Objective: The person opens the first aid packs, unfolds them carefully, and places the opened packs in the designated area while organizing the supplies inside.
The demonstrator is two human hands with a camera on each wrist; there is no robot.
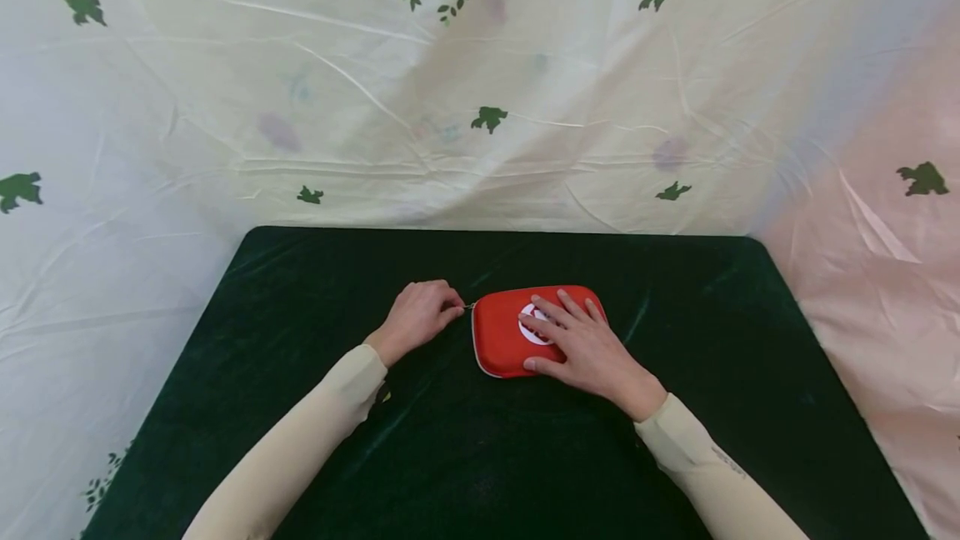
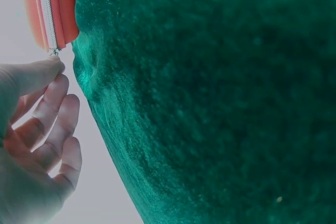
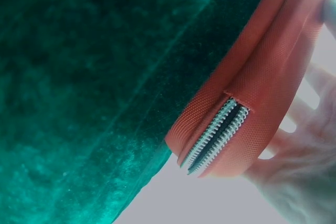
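Observation:
A red zippered hard case (image 1: pixel 498 340) with a round white emblem lies on the dark green cloth. At its far left corner my left hand (image 1: pixel 422 315) pinches the zipper pull (image 1: pixel 469 306) between thumb and index finger; the other fingers are loosely bent in the left wrist view. A silver zipper (image 2: pixel 46 9) runs along the case side down to that pull. My right hand (image 1: pixel 588 348) rests on the lid with fingers spread, partly covering the emblem. In the right wrist view, the zipper teeth (image 3: pixel 218 135) stand parted at one end of the track.
The green velvet cloth (image 1: pixel 337 457) covers the table around the case. Pale curtains (image 1: pixel 562 65) printed with green birds and leaves hang behind the table and at both sides.

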